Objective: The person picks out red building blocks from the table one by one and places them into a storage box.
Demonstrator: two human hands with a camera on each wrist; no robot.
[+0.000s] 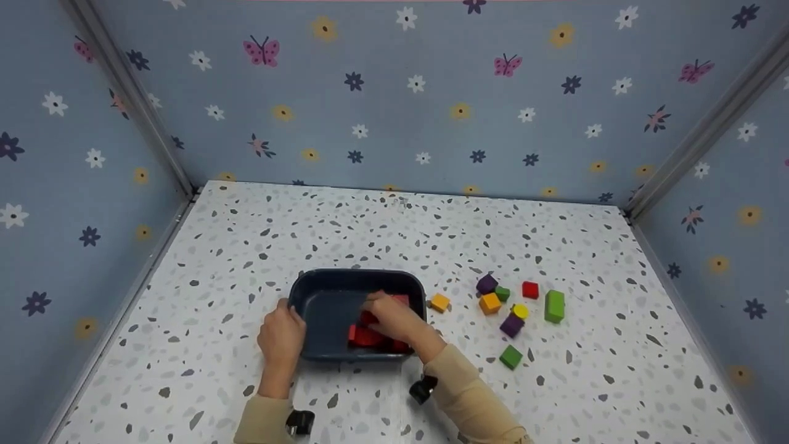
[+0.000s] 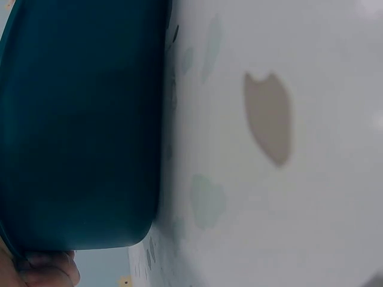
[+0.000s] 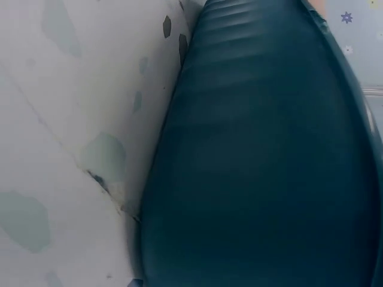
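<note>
A dark blue plastic bin point(image 1: 327, 317) stands on the speckled tabletop, with several red blocks point(image 1: 367, 337) in its right half. My left hand point(image 1: 282, 336) grips the bin's left end at the rim. In the left wrist view, curled fingers point(image 2: 51, 269) of that hand show under the rim beside the bin's wall point(image 2: 84, 119). Reaching over the near right side, my right hand point(image 1: 393, 317) is down inside the bin, its fingers around a red block partly hidden beneath them. The right wrist view shows mostly the bin's outer wall point(image 3: 257, 155).
Right of the bin lie loose blocks: an orange one point(image 1: 439, 302) close by, another orange cube point(image 1: 490, 303), purple blocks point(image 1: 487, 283), a yellow round piece point(image 1: 521, 311), a red cube point(image 1: 530, 290) and green blocks point(image 1: 554, 306). Flowered panels point(image 1: 394, 92) enclose the table's back and sides.
</note>
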